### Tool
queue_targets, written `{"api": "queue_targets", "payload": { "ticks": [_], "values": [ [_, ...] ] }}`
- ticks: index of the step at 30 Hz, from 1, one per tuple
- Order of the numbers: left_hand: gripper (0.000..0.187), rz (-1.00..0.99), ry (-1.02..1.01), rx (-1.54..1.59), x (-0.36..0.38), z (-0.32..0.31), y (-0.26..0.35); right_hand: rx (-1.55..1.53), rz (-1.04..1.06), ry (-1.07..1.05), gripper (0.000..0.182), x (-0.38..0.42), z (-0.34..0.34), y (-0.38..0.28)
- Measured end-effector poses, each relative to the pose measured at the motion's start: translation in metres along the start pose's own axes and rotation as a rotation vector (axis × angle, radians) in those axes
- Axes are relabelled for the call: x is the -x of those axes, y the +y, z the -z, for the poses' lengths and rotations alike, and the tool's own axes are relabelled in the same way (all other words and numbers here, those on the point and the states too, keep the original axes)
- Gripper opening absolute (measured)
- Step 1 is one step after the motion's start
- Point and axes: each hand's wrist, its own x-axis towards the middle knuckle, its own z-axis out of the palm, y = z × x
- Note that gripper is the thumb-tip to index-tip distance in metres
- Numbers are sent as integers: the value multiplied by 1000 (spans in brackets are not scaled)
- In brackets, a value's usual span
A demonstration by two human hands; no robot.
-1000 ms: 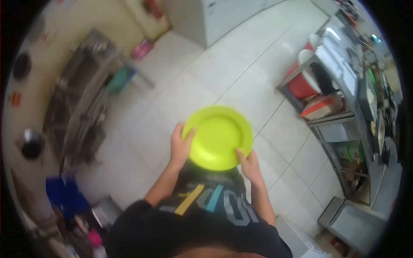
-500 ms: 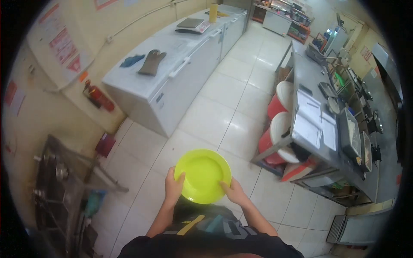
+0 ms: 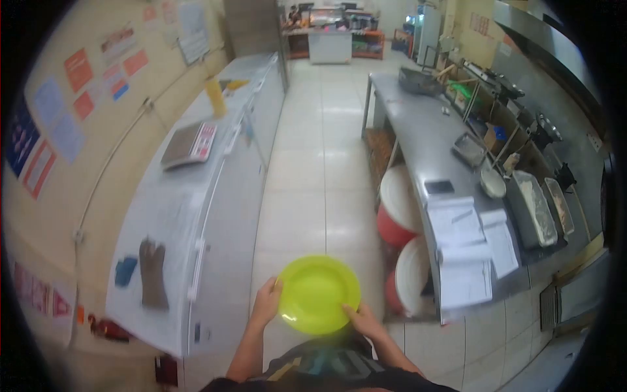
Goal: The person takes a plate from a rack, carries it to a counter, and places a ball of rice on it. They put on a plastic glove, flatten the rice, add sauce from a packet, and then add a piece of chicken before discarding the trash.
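A round, shallow lime-green plate (image 3: 319,293) sits gripped at its rim by left hand (image 3: 266,302) and right hand (image 3: 363,320); the view has risen from floor to aisle.

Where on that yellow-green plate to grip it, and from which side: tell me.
Grip the yellow-green plate by its flat rim, at opposite edges, coming in from the left and right sides. It is round with a sunken middle, so the rim is the only ledge for fingers. The left hand and right hand hold it just so.
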Motion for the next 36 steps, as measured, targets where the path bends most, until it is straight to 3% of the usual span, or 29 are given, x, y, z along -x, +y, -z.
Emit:
{"api": "queue_targets", "payload": {
  "ticks": [2, 5, 9, 11, 14, 16, 20, 25, 29, 32, 33, 34, 36],
  "values": [
    [36, -10, 99, -39, -62, 3, -9, 15, 31, -46, 35, -86, 16, -3],
    [31, 239, 201, 349, -161, 20, 23, 205, 89, 17, 36, -192, 41, -95],
    [28, 224, 337, 136, -296, 51, 2, 174, 172, 49, 35, -350, 95, -138],
    [28, 254, 411, 86, -373, 59, -12, 77, 151, 95, 34, -441, 126, -140],
    [26, 303, 440, 144, -502, 60, -26, -50, -70, 225, 33, -572, 174, -130],
    [23, 298, 387, 258, -583, 64, -29, -120, -120, 345, 33, -635, 200, -103],
    [22, 305, 316, 241, -795, 44, 5, -146, -72, 631, 35, -739, 262, -51],
    [26, -89, -16, 214, -1058, -33, 125, -435, -218, 677, 33, -813, 314, -117],
    [25, -327, -189, 63, -1235, -89, 218, -458, -240, 788, 34, -941, 354, -156],
    [24, -167, -278, 45, -1364, -125, 185, -147, -245, 761, 34, -1064, 409, -148],
    [27, -145, -279, -100, -1398, -135, 166, -42, -239, 745, 34, -1104, 429, -155],
    [30, -127, -274, -249, -1429, -142, 135, -97, -224, 791, 33, -1149, 433, -197],
    [39, 100, -301, -301, -1476, -147, 36, -94, -213, 729, 33, -1240, 457, -249]
  ]
}}
